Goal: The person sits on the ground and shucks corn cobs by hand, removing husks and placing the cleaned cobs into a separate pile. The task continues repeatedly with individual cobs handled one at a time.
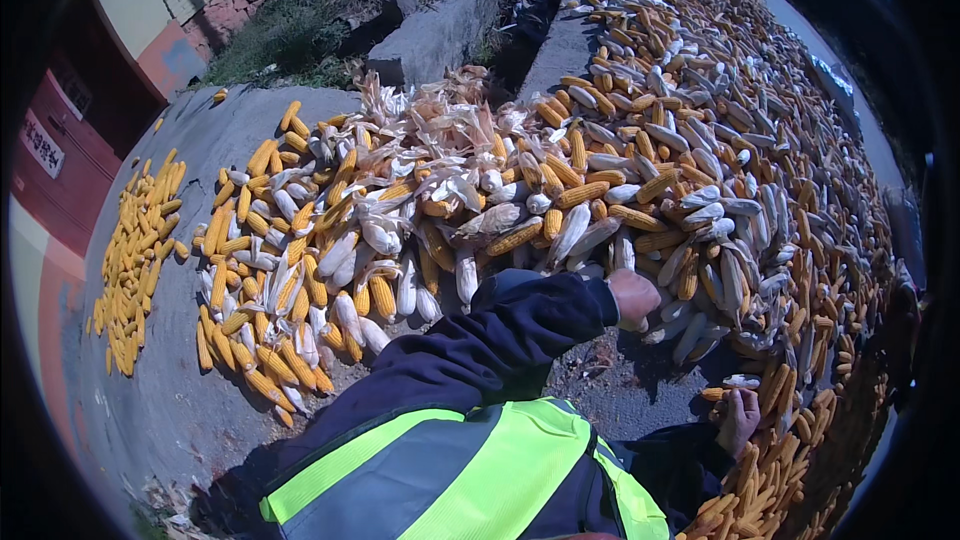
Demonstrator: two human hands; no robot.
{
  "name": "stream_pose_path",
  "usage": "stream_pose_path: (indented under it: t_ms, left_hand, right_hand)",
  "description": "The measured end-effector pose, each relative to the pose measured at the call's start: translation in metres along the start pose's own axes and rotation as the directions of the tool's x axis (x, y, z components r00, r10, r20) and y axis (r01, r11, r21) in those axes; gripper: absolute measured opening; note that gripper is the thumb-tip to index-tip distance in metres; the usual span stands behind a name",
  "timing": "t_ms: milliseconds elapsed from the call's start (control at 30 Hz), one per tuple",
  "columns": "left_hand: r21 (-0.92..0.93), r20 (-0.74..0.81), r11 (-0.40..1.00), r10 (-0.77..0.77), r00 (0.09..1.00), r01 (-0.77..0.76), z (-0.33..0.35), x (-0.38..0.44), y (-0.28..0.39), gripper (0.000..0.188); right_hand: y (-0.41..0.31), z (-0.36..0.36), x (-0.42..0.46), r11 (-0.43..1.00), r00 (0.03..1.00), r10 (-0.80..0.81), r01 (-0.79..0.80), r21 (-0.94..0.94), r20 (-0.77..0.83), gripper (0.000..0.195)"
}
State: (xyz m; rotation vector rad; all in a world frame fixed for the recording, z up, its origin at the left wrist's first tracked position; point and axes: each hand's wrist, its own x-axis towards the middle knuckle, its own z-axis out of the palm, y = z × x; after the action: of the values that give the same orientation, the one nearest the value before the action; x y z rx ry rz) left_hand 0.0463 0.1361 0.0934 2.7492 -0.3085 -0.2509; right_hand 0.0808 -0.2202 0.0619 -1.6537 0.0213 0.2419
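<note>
My left hand, in a dark sleeve, reaches to the near edge of a large heap of corn ears. Its fingers point down and are partly hidden, so whether they grip an ear cannot be told. Lower right, my right hand is by a partly husked corn ear, with fingers curled close to it; the grip is not clear. Around the left hand lie ears in pale husks and bare yellow ears. More yellow ears are piled below the right hand.
Loose dry husks lie on the middle of the heap. A separate pile of bare yellow ears is on the concrete at the left, near a red door. A concrete block stands behind the heap, beside weeds.
</note>
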Motion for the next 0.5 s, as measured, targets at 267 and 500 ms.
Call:
stream_pose_path:
  t_ms: [267, 500]
  left_hand:
    - [0.007, 0.006, 0.996, -0.087, 0.996, 0.087, -0.01, -0.019, -0.017, 0.033]
    - [-0.048, 0.111, 0.993, -0.104, 0.988, 0.11, -0.009, -0.013, -0.039, 0.036]
  right_hand:
    - [-0.006, 0.043, 0.016, 0.997, 0.997, -0.06, 0.063, -0.052, 0.046, 0.01]
    - [-0.007, 0.031, 0.005, 0.99, 0.998, -0.058, 0.057, -0.132, 0.0, 0.015]
